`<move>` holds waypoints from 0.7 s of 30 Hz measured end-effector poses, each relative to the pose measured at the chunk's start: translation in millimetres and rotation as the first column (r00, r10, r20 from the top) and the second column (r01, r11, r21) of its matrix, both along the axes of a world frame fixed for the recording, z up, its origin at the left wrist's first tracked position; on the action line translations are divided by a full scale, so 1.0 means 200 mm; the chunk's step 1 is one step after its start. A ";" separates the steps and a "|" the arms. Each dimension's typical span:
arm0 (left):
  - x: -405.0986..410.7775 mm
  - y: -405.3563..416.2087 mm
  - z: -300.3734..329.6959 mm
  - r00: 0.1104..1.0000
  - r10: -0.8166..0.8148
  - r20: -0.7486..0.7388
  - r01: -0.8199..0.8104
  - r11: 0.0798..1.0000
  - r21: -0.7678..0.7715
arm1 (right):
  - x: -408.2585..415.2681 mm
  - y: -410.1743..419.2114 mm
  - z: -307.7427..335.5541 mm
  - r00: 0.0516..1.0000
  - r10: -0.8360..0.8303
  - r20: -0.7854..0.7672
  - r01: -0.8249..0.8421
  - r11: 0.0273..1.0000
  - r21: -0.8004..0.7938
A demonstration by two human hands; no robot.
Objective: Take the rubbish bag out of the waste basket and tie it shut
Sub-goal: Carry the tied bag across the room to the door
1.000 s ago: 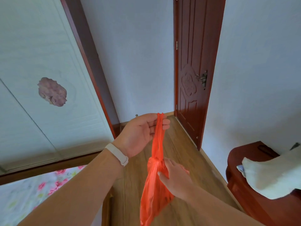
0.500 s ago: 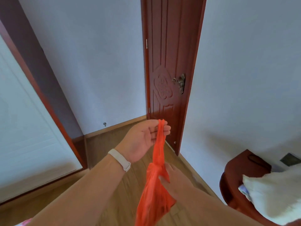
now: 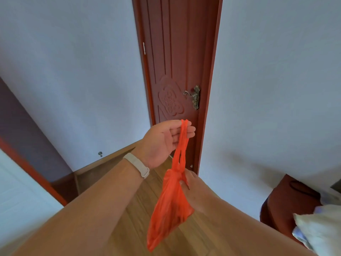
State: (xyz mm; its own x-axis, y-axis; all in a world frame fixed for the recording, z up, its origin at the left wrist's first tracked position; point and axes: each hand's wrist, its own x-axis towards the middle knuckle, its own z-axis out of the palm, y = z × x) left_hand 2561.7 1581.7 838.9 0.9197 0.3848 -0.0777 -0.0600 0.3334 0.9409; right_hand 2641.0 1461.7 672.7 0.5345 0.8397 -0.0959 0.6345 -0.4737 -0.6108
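Closest in, the right hand (image 3: 191, 183) sits low behind the thin orange plastic rubbish bag (image 3: 169, 207), fingers closed on the bunched neck where a knot seems to have formed. How tight that knot is I cannot tell. The bag's body hangs limp and nearly flat below, in the air between the two forearms, well clear of the wooden plank floor (image 3: 125, 215). No waste basket in view.

Up a little, the left hand (image 3: 166, 141) with the pale wristband (image 3: 137, 167) pinches the two stretched handle loops at the top, thumb against fingertips — a narrow grip on thin film.

The risks, as I judge them: pull the loops too hard against the lower hand and that plastic may stretch thin or tear at the neck. Ease off too soon and a loose knot could slip open. The pinch looks slight, so the loops might slide out.

Farther off, a dark red wooden cabinet (image 3: 287, 204) with white cloth stands right, and the carved red-brown door (image 3: 175, 71) is shut — neither near the bag.
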 end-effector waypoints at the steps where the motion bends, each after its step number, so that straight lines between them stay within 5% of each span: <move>1: 0.04 0.05 -0.01 1.000 -0.005 0.000 0.005 1.000 -0.007 | 0.04 0.05 -0.01 1.000 -0.003 0.005 0.003 1.000 -0.004; 21: 1.16 0.93 -0.23 0.989 -0.088 -0.123 0.078 0.994 -0.081 | 1.06 0.86 -0.28 1.000 -0.011 0.016 0.013 0.996 -0.088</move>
State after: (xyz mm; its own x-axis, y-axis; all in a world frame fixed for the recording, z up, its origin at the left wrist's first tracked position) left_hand 2793.9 1767.3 792.5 0.9294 0.2961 -0.2205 0.0880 0.4024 0.9112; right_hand 2852.1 1633.2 616.0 0.5463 0.8220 -0.1607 0.6374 -0.5325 -0.5569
